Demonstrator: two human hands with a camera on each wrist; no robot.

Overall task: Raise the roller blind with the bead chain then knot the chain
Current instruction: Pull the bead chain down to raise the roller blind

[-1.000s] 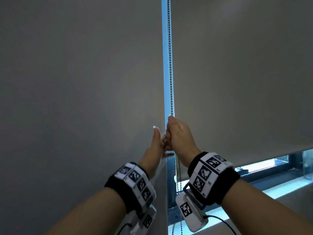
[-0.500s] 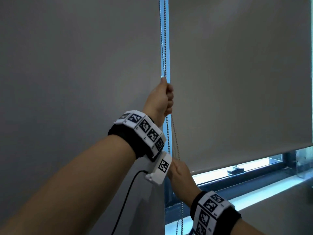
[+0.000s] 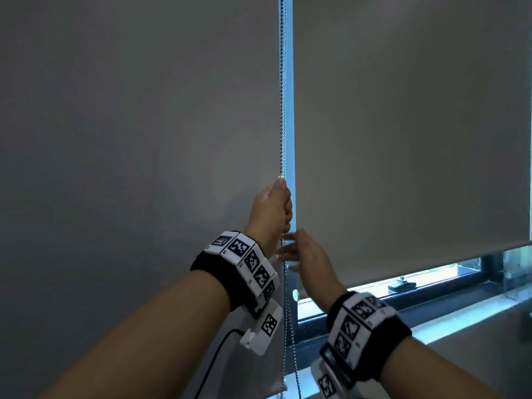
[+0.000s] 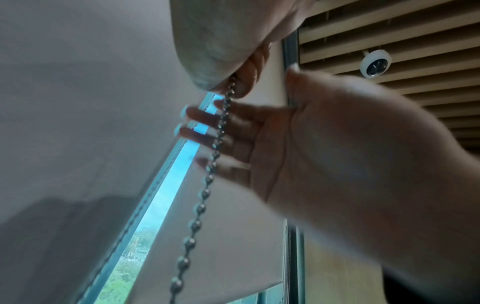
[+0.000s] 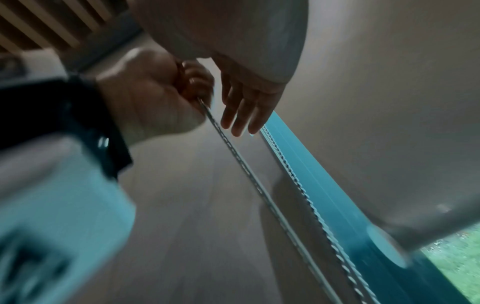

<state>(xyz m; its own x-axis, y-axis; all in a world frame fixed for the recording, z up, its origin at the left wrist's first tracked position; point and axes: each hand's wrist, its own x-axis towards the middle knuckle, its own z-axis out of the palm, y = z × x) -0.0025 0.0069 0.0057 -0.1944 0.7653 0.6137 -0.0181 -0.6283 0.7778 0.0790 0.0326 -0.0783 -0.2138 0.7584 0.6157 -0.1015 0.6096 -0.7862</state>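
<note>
The metal bead chain [image 3: 283,116] hangs in the bright gap between two grey roller blinds. My left hand [image 3: 276,205] grips one strand in its fist at about mid-height; the left wrist view shows the chain [image 4: 207,185] leaving the fist. My right hand [image 3: 290,251] is just below it, open, with straight spread fingers [image 4: 207,115] behind the chain and holding nothing. In the right wrist view two strands [image 5: 246,174] run down from the left fist [image 5: 155,92]. The right blind [image 3: 403,139] hangs with its bottom bar a little above the sill.
The left blind [image 3: 129,139] covers its whole window. Under the right blind are a strip of bright glass, a dark frame and a pale sill [image 3: 460,321], with a small dark object [image 3: 401,285] by the frame. A slatted ceiling holds a dome camera [image 4: 375,64].
My left hand has come down from its high grip, still holding the chain. My right hand has let go low down and risen, open, to just below the left hand.
</note>
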